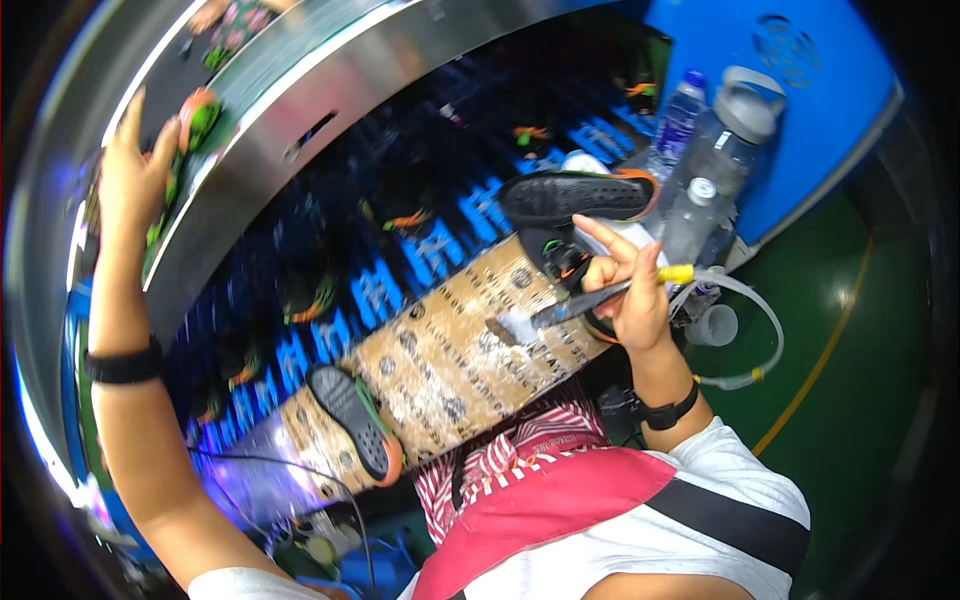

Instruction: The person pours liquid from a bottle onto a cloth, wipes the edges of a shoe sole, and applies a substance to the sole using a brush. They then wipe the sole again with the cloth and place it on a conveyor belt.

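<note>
My left hand (136, 185) reaches over a conveyor belt (235, 135) at the far left, fingers apart. Beside its thumb lies an orange and green shoe (200, 120); I cannot tell whether they touch. In front of my chest, my right hand (635, 300) grips a dark-handled brush (575, 308) with pale bristles. A clear tube (765, 310) runs from the brush's yellow fitting. Below the brush is a board (465, 350) wrapped in brown printed tape, with a black shoe sole (355, 425) on its left part. Another black sole (575, 198) and a dark shoe (553, 255) sit beyond my right hand.
Behind the board, dark shoes (308, 295) stand along a row of blue holders (375, 290). Several clear bottles (690, 215) and a white cup (712, 325) are at the right, beside a blue panel (800, 110). A black cable (290, 463) crosses the board's left end.
</note>
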A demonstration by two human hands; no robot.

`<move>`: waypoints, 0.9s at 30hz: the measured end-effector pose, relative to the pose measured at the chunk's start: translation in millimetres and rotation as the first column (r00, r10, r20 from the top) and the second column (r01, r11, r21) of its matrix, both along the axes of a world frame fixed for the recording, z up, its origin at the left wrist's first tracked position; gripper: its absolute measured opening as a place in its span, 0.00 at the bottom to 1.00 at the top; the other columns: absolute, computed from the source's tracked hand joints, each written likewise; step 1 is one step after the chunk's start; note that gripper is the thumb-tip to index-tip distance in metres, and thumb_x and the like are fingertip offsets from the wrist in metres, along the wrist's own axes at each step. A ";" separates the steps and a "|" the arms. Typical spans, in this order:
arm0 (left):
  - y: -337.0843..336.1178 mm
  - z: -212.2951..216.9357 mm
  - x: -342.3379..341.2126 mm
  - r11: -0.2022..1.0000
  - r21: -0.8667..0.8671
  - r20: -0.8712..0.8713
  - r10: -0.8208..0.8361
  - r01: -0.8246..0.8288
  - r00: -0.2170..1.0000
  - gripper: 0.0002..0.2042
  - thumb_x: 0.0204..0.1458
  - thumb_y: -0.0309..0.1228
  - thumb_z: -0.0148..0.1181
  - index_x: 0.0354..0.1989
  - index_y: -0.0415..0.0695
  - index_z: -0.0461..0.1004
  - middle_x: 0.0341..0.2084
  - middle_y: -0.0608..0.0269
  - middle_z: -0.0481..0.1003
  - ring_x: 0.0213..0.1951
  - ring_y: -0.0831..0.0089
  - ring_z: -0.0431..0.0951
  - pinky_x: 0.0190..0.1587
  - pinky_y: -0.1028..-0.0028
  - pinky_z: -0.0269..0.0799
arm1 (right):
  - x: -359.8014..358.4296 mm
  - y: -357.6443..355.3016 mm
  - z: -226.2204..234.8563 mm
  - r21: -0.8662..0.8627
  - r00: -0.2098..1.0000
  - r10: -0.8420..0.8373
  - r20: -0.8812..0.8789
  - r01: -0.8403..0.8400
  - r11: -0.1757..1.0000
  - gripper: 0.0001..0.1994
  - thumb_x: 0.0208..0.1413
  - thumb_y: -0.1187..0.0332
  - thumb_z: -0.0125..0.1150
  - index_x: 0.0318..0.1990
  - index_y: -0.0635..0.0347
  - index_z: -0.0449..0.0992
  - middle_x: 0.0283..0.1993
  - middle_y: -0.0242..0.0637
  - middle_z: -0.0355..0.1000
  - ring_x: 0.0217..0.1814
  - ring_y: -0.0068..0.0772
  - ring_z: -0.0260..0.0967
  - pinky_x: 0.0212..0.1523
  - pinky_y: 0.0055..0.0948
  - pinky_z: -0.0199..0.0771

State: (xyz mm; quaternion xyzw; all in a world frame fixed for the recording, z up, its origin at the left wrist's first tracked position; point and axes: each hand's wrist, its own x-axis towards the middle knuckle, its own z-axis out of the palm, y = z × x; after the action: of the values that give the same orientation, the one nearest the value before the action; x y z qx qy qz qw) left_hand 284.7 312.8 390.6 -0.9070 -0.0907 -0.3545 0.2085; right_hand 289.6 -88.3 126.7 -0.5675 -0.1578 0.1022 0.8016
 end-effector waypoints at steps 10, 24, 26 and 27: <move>-93.0 -135.6 -299.2 0.669 -0.742 0.037 0.096 -0.037 0.995 0.15 0.53 0.26 0.52 0.48 0.36 0.69 0.45 0.58 0.69 0.46 0.72 0.69 0.50 0.74 0.62 | -25.1 53.9 -12.1 0.845 0.865 0.502 0.007 -0.273 0.459 0.16 0.50 0.64 0.60 0.44 0.59 0.70 0.28 0.32 0.67 0.26 0.22 0.57 0.30 0.23 0.59; -116.9 -373.3 -336.1 -0.565 -0.691 0.067 0.571 0.451 0.818 0.29 0.48 0.37 0.54 0.59 0.45 0.54 0.28 0.65 0.68 0.30 0.71 0.70 0.27 0.73 0.61 | -103.1 61.7 -14.5 0.560 0.908 0.403 -0.112 -0.278 0.781 0.18 0.51 0.67 0.51 0.47 0.70 0.68 0.25 0.39 0.70 0.28 0.29 0.71 0.27 0.25 0.68; -110.2 -371.5 -337.9 -0.668 -0.539 0.113 0.546 0.513 0.830 0.28 0.48 0.41 0.53 0.56 0.44 0.56 0.31 0.63 0.68 0.31 0.70 0.70 0.28 0.72 0.61 | -102.6 55.9 -26.2 0.615 0.886 0.439 -0.152 -0.263 0.744 0.17 0.51 0.66 0.52 0.46 0.69 0.69 0.25 0.38 0.70 0.27 0.29 0.70 0.26 0.24 0.68; -107.4 -370.9 -336.7 -0.750 -0.369 0.153 0.534 0.549 0.832 0.27 0.48 0.45 0.51 0.54 0.43 0.58 0.33 0.61 0.68 0.32 0.69 0.69 0.29 0.71 0.61 | -101.9 56.0 -31.5 0.667 0.853 0.484 -0.196 -0.245 0.703 0.17 0.51 0.66 0.53 0.46 0.69 0.69 0.25 0.37 0.70 0.25 0.29 0.70 0.26 0.23 0.67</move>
State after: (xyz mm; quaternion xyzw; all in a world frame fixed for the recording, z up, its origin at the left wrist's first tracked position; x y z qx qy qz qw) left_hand -52.0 205.4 19.7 -0.2785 -0.3931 -0.2537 -0.8388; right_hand 187.8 -32.3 95.1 -0.1999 -0.1452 0.3053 0.9197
